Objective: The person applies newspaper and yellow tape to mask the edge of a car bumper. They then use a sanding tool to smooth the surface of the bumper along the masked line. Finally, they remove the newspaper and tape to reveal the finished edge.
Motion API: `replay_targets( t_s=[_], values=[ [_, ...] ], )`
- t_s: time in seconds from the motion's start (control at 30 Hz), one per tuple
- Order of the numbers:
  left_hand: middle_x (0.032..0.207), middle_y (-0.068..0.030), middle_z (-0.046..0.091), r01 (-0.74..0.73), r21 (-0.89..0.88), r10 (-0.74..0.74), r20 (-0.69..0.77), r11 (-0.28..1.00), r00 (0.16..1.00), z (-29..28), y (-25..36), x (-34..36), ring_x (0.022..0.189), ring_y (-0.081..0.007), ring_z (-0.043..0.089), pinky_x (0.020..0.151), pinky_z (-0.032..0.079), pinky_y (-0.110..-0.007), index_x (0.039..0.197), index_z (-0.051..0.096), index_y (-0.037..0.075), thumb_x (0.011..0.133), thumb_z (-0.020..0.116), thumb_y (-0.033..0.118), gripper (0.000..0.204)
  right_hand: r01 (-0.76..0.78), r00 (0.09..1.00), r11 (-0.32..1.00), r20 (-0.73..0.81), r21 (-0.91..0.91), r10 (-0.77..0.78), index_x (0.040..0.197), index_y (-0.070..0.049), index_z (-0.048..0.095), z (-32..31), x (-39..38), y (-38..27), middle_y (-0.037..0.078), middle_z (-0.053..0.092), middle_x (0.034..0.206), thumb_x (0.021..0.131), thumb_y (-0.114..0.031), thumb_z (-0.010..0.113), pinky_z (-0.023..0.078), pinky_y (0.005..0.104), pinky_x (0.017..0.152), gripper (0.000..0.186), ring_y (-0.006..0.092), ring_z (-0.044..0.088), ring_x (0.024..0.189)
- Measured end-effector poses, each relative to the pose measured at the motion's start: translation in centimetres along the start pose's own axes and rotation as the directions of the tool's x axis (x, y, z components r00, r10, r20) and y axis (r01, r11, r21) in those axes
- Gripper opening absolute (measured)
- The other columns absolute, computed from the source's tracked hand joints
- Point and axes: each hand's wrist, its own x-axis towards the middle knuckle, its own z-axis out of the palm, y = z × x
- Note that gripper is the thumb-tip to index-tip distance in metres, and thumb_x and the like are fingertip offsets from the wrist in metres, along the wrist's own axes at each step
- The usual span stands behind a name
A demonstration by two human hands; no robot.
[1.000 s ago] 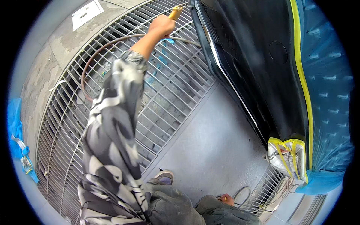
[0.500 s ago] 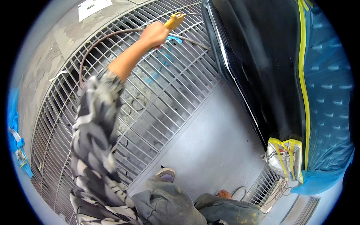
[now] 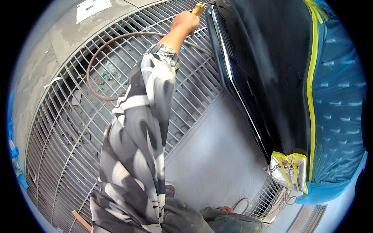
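Observation:
My left hand [image 3: 185, 21], at the end of a camouflage-patterned sleeve, is stretched far forward with its fingers wrapped round a yellow air blow gun [image 3: 198, 8]. The thin nozzle reaches the upper end of a black car panel [image 3: 268, 62], which has a bright trim strip [image 3: 230, 70] along its edge. A reddish-brown hose [image 3: 91, 64] loops over the floor grating and runs behind my hand; its joint with the gun is hidden. By my right trouser leg shows a small skin-coloured patch; I cannot make out whether it is my right hand.
Metal grating [image 3: 58, 155] covers the left floor, beside a smooth grey plate [image 3: 210, 143]. Yellow tape [image 3: 313, 97] edges blue masking film [image 3: 338, 116] on the car. A taped silver-white cover [image 3: 287, 171] wraps its lower corner. Paper [image 3: 92, 8] lies at the far left.
My left hand has moved right and farther forward with the blow gun, bringing its nozzle to the black panel's upper end. The sleeve now spans more of the grating.

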Motion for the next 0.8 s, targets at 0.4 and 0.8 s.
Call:
replay_targets(
  t_s=[0.4,0.8],
  values=[
    [0.056,-0.0123,0.056,-0.159,-0.245,0.253,0.419,0.956,0.872,-3.2,-6.9,-8.6,0.038,-0.0201,0.054,0.033,0.038,-0.034,0.066,0.055,-0.001,0.085,0.047,0.015,0.026,0.092,0.995,0.975,0.010,0.202,-0.096,0.087,-0.008,0.065,0.7,-0.7,0.5,0.004,0.069,0.076,0.090,-0.047,0.060,0.052,0.0319,0.071,0.039,0.0150,0.065,0.076],
    [0.059,-0.0102,0.055,-0.074,-0.107,0.118,0.492,0.991,0.863,-4.8,-9.1,-18.7,0.037,-0.0181,0.052,0.031,0.036,-0.032,0.070,0.053,0.000,0.068,0.048,0.000,0.006,-0.015,0.997,0.997,0.074,0.071,0.010,0.091,-0.008,0.065,0.2,0.5,-2.0,0.003,0.069,0.076,0.091,-0.034,0.058,0.051,0.0304,0.067,0.028,0.0112,0.064,0.075]
  ],
)
